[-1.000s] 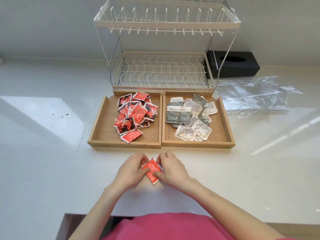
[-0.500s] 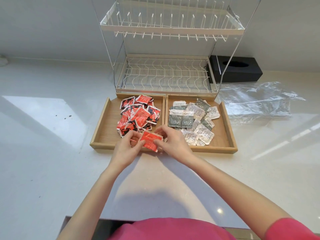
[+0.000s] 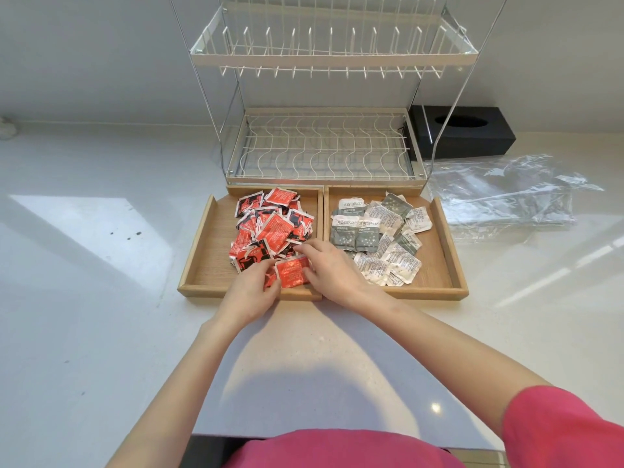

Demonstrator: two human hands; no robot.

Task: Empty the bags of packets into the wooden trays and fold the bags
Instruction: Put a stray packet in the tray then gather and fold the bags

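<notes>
Both hands set a red packet into the left wooden tray

On the white counter (image 3: 101,298), two clear bags (image 3: 503,201) lie right of the right tray (image 3: 449,244) of grey packets (image 3: 378,238); the left tray (image 3: 206,251) holds red packets (image 3: 270,224); left hand (image 3: 251,293) and right hand (image 3: 329,268) pinch one red packet (image 3: 293,271) between fingertips at its near edge

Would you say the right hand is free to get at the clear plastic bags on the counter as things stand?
Probably not yet: the right hand is holding a red packet with the left hand. Otherwise the bags lie unobstructed on its side.
</notes>
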